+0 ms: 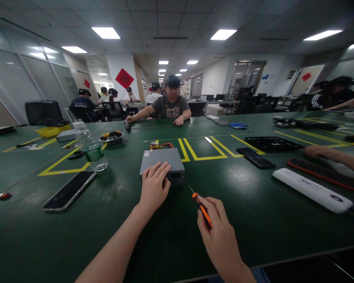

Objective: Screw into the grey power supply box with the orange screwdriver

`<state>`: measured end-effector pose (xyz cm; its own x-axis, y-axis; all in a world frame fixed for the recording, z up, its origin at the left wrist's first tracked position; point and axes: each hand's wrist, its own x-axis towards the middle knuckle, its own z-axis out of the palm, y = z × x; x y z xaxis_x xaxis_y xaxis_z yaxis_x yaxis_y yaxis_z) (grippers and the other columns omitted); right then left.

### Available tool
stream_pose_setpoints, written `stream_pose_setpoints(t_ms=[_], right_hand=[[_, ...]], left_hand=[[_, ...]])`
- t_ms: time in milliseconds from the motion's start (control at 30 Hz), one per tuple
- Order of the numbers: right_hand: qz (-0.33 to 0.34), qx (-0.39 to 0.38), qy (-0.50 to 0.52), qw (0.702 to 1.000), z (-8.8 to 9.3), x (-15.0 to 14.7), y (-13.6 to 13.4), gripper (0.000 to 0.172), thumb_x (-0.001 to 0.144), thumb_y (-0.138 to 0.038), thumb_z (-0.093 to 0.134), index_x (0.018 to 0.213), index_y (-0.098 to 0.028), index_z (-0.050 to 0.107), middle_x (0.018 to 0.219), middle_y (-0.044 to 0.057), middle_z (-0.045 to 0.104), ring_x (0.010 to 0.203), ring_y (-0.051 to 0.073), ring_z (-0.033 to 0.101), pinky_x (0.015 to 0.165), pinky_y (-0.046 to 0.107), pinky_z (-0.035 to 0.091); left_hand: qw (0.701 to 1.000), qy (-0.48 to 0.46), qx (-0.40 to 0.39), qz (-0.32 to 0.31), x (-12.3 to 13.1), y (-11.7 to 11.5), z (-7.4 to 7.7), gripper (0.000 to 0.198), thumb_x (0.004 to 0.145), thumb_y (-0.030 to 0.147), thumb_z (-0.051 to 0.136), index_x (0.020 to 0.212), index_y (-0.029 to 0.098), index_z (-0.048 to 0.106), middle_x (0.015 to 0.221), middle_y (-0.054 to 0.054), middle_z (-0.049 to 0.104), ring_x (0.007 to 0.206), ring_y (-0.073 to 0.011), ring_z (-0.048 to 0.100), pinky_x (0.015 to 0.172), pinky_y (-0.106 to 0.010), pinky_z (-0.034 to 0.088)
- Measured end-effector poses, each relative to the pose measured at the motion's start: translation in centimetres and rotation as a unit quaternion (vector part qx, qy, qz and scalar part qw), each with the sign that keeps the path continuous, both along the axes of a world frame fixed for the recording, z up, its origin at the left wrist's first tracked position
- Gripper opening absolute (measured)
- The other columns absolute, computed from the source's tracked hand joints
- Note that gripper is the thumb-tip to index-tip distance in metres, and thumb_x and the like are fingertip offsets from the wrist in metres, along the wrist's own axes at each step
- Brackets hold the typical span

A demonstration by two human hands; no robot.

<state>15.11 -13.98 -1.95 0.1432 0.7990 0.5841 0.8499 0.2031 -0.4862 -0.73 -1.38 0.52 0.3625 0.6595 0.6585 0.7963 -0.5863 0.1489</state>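
Note:
A grey metal power supply unit (pixel 153 157) lies on the green table in front of me, its power socket facing my side and its bundled wires (pixel 162 145) at the far edge. My left hand (pixel 156 182) holds it down, fingers over the top and thumb by the front face. In my right hand (pixel 216 224) is a screwdriver (pixel 205 215) with an orange and black handle. Its thin shaft points up and left, with the tip at the front right corner of the unit. Whether the tip sits in a screw is too small to tell.
To the left are a smartphone (pixel 70 190), a plastic bottle (pixel 91 151) and a metal bowl (pixel 111 137) of parts. On the right lie a dark phone (pixel 255 158), a white device (pixel 311 190) and a black tray (pixel 273 143), near another person's hand (pixel 321 152). A person (pixel 171 106) sits opposite.

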Motion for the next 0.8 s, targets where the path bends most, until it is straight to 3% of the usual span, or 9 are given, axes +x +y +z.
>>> stream_pose_setpoints(t_ms=[167, 400, 633, 800], right_hand=[[0.004, 0.081, -0.098, 0.992, -0.5, -0.6, 0.0, 0.031, 0.088, -0.013, 0.034, 0.113, -0.017, 0.052, 0.107, 0.011, 0.054, 0.092, 0.017, 0.061, 0.071, 0.026, 0.054], [0.016, 0.071, -0.196, 0.978, -0.6, -1.4, 0.2, 0.035, 0.086, -0.008, 0.032, 0.116, -0.011, 0.05, 0.11, 0.017, 0.054, 0.099, 0.023, 0.058, 0.074, 0.031, 0.055], [0.005, 0.084, -0.034, 0.996, 0.3, -1.7, 0.3, 0.025, 0.089, -0.018, 0.037, 0.108, -0.016, 0.051, 0.099, 0.01, 0.059, 0.09, 0.018, 0.062, 0.073, 0.027, 0.054], [0.004, -0.027, 0.169, 0.985, 0.2, -2.2, 0.3, 0.023, 0.09, -0.027, 0.035, 0.107, -0.018, 0.047, 0.084, 0.004, 0.064, 0.064, 0.013, 0.064, 0.058, 0.025, 0.055]], left_hand=[[1.0, -0.008, -0.005, 0.0, 0.1, 0.0, 0.0, 0.038, 0.081, 0.016, 0.044, 0.118, 0.025, 0.051, 0.127, 0.0, 0.053, 0.12, -0.0209, 0.043, 0.098, -0.042, 0.029], [1.0, -0.011, -0.008, -0.002, 0.1, -0.1, 0.1, 0.038, 0.08, 0.016, 0.044, 0.117, 0.025, 0.051, 0.127, 0.0, 0.053, 0.121, -0.021, 0.042, 0.099, -0.042, 0.028], [1.0, -0.017, -0.019, 0.001, 0.2, 0.0, 0.0, 0.038, 0.08, 0.017, 0.045, 0.116, 0.026, 0.053, 0.126, -0.001, 0.054, 0.12, -0.0219, 0.042, 0.098, -0.043, 0.028], [1.0, -0.012, -0.022, -0.002, 0.2, 0.0, 0.2, 0.039, 0.078, 0.016, 0.045, 0.115, 0.025, 0.053, 0.126, -0.001, 0.054, 0.12, -0.0222, 0.042, 0.097, -0.043, 0.028]])
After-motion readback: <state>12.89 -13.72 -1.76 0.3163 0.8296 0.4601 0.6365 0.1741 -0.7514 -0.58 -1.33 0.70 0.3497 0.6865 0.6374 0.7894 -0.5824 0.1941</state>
